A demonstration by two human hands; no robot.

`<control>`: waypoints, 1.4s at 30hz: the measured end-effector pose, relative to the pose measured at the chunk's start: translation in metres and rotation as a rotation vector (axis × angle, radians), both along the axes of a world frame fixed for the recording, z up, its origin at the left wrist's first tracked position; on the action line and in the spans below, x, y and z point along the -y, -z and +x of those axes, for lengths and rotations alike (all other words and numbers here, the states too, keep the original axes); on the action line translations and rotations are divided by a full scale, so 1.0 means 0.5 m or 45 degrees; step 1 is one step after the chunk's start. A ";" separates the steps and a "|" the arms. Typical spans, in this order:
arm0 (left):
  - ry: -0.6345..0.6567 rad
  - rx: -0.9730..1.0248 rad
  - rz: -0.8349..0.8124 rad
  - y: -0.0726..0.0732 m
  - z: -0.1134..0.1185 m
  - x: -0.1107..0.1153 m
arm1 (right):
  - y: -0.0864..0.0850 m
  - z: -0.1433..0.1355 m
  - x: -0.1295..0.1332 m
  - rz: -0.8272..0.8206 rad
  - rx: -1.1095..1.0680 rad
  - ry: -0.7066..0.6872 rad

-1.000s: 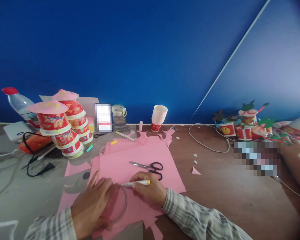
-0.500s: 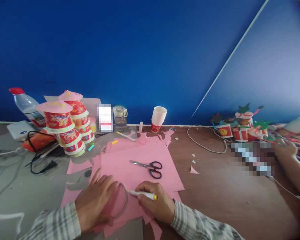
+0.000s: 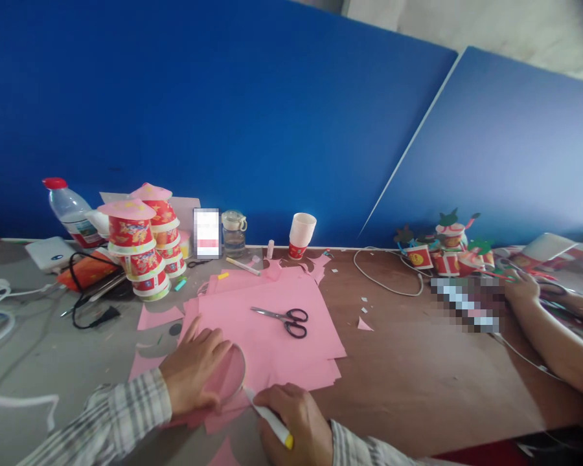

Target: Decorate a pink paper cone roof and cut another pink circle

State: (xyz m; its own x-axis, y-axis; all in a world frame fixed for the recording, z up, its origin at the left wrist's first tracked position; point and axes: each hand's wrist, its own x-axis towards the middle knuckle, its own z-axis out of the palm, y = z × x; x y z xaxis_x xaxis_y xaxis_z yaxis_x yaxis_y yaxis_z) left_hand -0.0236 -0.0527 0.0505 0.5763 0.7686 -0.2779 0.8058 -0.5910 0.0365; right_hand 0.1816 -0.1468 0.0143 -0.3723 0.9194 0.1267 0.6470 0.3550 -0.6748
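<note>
My left hand [image 3: 194, 370] lies with its fingers spread over a clear round disc [image 3: 234, 369], pressing it onto pink paper [image 3: 291, 294]. Part of the disc is hidden beneath the palm. In my right hand [image 3: 298, 421] is a white marker with a yellow end [image 3: 274, 419]. Its tip is at the disc's lower right edge. Beyond my hands, scissors with black handles [image 3: 286, 319] rest on the stacked pink sheets, blades pointing left. Cut pink scraps [image 3: 158, 317] lie left of the stack.
Stacked red paper cups [image 3: 148, 265] with pink cone tops stand at left, near a bottle [image 3: 72, 210] and a black cable [image 3: 85, 317]. A glass jar [image 3: 234, 234] and white cups [image 3: 302, 230] line the wall. At right, another person's hand [image 3: 522, 291] is beside cup crafts [image 3: 449, 259].
The marker and my right hand have moved down along the disc's edge towards me. The view has shifted, with more of the wall's top showing. The scissors lie in the same place on the paper.
</note>
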 end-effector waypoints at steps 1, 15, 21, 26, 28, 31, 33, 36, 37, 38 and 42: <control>0.002 0.004 -0.002 -0.001 0.001 0.001 | 0.003 -0.003 0.004 0.042 0.041 -0.042; 0.038 0.025 0.054 0.001 -0.001 0.003 | 0.022 -0.071 0.039 0.608 0.472 -0.164; 0.040 0.009 0.067 -0.004 0.002 0.006 | 0.022 -0.105 0.049 0.652 0.501 -0.253; 0.048 0.002 0.069 -0.008 0.002 0.007 | 0.007 -0.134 0.048 0.562 0.469 -0.258; 0.054 0.006 0.074 -0.009 0.002 0.009 | 0.003 -0.144 0.047 0.528 0.445 -0.245; 0.057 0.023 0.102 -0.009 0.003 0.012 | 0.001 -0.154 0.045 0.496 0.404 -0.208; 0.056 0.026 0.112 -0.009 0.003 0.013 | 0.000 -0.159 0.045 0.481 0.384 -0.166; 0.054 0.027 0.117 -0.009 0.003 0.013 | 0.003 -0.164 0.046 0.494 0.350 -0.159; 0.058 0.025 0.112 -0.009 0.003 0.012 | 0.005 -0.165 0.047 0.501 0.338 -0.163; 0.065 0.023 0.109 -0.009 0.003 0.012 | 0.009 -0.163 0.049 0.504 0.329 -0.167; 0.088 0.028 0.136 -0.008 0.002 0.014 | 0.034 -0.141 0.064 0.528 0.343 -0.271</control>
